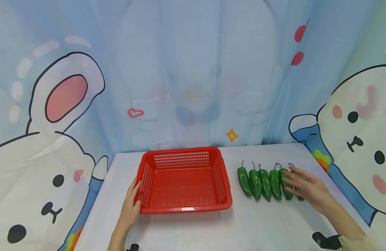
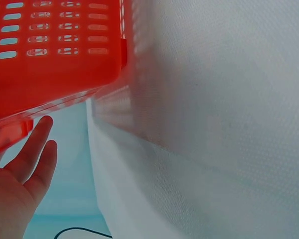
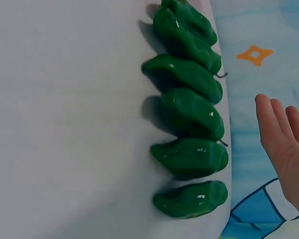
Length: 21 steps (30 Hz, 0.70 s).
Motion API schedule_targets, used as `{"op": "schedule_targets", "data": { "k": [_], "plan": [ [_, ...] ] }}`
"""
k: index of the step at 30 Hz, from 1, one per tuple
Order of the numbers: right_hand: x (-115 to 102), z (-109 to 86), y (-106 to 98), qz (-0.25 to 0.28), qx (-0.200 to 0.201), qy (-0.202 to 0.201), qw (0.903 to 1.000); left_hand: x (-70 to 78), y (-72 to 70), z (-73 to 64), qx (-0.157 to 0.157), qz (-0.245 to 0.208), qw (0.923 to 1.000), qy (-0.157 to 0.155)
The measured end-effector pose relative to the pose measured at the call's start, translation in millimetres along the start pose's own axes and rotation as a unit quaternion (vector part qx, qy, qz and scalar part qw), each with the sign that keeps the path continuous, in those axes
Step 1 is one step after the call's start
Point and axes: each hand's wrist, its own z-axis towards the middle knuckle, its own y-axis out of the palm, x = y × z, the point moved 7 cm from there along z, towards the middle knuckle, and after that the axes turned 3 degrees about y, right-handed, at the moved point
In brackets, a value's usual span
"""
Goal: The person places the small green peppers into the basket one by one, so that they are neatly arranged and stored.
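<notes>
A red plastic basket (image 1: pixel 184 210) with slotted walls sits on the white tabletop, nothing inside it. At its left rim is my left hand (image 1: pixel 130 205), fingers fairly straight and touching the edge. The left wrist view has those fingers (image 2: pixel 39 172) extended beside the basket's rim, the thumb mostly hidden. Several glossy green peppers (image 1: pixel 265 184) with thin stems lie side by side in a row right of the basket. Over the right end of that row my right hand (image 1: pixel 310 190) hovers, fingers spread and holding nothing, partly covering the last peppers.
The white tabletop (image 1: pixel 243 226) reaches back to a light blue curtain (image 1: pixel 193 69) printed with cartoon animals. Dark straps (image 1: pixel 326 241) show near the wrists at the bottom edge. A gap of bare table separates basket and peppers.
</notes>
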Motion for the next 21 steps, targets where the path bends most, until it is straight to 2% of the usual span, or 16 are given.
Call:
{"op": "schedule_targets", "data": {
  "k": [8, 11, 15, 21],
  "plan": [
    [7.5, 6.5, -31.8, 0.018, 0.076, 0.015, 0.9968, 0.0, 0.7, -0.3, -0.001, -0.012, 0.9999, 0.001],
    [13.1, 5.8, -40.7, 0.009, 0.110, 0.027, 0.9935, 0.8, 1.1, -1.5, -0.001, -0.013, 0.9999, 0.001],
    [21.0, 4.4, -51.9, -0.010, 0.169, 0.059, 0.9837, 2.9, 1.1, -1.7, 0.002, -0.009, 0.9999, 0.010],
    [30.1, 4.0, -65.9, -0.040, 0.243, 0.110, 0.9630, 3.2, -0.3, -0.1, 0.007, -0.009, 0.9997, 0.021]
  ]
}}
